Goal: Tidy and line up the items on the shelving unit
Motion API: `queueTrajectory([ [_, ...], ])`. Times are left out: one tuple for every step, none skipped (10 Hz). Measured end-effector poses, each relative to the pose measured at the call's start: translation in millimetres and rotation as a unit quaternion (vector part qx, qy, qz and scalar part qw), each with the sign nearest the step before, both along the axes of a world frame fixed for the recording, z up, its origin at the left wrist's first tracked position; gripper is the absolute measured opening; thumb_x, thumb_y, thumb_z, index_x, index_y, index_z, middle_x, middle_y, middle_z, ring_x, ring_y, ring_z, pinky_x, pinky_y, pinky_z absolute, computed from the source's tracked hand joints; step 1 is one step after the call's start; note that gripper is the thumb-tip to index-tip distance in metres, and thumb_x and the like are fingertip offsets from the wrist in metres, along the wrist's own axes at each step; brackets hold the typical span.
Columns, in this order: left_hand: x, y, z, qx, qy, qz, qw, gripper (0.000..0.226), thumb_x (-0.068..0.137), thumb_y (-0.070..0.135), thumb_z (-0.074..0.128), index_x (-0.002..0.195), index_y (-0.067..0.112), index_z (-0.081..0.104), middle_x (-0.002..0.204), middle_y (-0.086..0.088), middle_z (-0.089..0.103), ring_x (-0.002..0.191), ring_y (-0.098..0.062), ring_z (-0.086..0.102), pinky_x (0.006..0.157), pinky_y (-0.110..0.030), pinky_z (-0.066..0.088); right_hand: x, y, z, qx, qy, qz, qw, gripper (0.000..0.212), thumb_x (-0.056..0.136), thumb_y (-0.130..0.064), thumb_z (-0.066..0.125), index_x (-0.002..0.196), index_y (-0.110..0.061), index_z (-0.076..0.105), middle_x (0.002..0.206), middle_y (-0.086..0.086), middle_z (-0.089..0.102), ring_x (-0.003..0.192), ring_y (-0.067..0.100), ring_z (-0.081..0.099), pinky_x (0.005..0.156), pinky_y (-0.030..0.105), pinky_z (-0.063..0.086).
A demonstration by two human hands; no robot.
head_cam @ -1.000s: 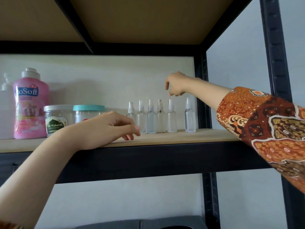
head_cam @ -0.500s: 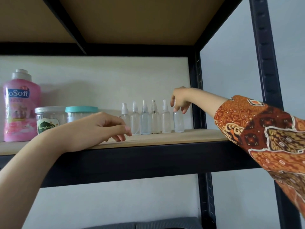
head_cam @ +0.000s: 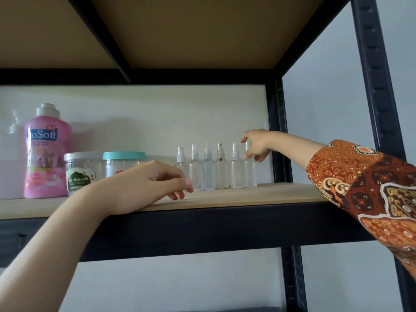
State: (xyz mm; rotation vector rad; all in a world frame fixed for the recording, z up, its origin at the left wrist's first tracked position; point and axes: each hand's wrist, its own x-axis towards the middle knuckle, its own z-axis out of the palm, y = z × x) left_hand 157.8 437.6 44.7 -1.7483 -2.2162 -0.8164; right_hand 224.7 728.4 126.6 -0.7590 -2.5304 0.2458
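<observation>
Several small clear spray bottles (head_cam: 208,172) stand in a row at the back right of the wooden shelf (head_cam: 258,194). My right hand (head_cam: 256,143) reaches in from the right, and its thumb and fingers curl round the cap of the rightmost spray bottle (head_cam: 250,174), which stands upright close beside its neighbour. My left hand (head_cam: 144,188) rests on the shelf's front edge just left of the row, fingers loosely curled, holding nothing. It hides part of the leftmost bottle.
On the shelf's left side stand a pink softener bottle (head_cam: 47,154), a white pump bottle (head_cam: 10,158), a labelled clear jar (head_cam: 82,172) and a teal-lidded jar (head_cam: 123,163). A black upright post (head_cam: 279,131) sits just right of the row. Another shelf board hangs overhead.
My right hand came down from above the row onto the rightmost bottle's cap, and that bottle has shifted left, closing the gap to the others. My left hand stayed put.
</observation>
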Motion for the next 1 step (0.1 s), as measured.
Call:
queueTrajectory([
  [0.7,0.4,1.7,0.007,-0.002,0.0,1.0,0.044,0.085,0.065,0.045,0.097,0.032,0.072,0.092,0.012,0.071,0.091,0.0,0.065,0.087,-0.025,0.048,12.1,-6.4,2.2,0.107,-0.05,-0.032,0.992,0.079,0.087,-0.036,0.065,0.149,-0.019,0.019,0.125,0.012,0.052,0.104,0.026,0.056,0.084,0.033,0.05],
])
